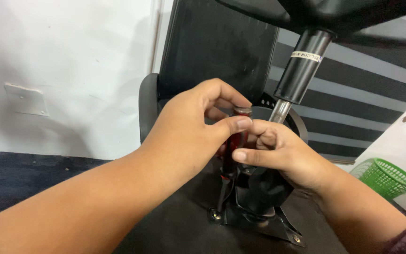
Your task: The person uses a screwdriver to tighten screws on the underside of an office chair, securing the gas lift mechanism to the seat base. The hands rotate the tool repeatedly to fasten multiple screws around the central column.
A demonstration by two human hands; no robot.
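While both forearms reach in from the bottom of the head view, the person's two bare hands meet at the centre over the underside of an overturned office chair. Left hand (191, 127) is curled with thumb and fingers pinching the top of a screwdriver (235, 141), whose dark red handle stands close to upright with a dull metal-looking cap at its upper end. Right hand (278, 153) is clenched just beside it, fingers folded around the lower part of the same handle, thumb stretched across toward the left hand so the two hands touch or nearly touch. Below the handle, a thin dark shaft runs down to a screw (216, 215) at the corner of a black metal mounting plate (264, 221), which is fixed to the dark seat underside (179, 221). Another screw head shows at the plate's far right corner. Just behind the right hand, a black gas-lift cylinder (302, 66) with a shiny silver rod rises at a slant toward the upper right, meeting the black chair base (334, 14) at the top edge. A white wall (62, 70) fills the left background, a grey and black striped wall the right, and a green plastic basket (386, 176) sits at the right edge.
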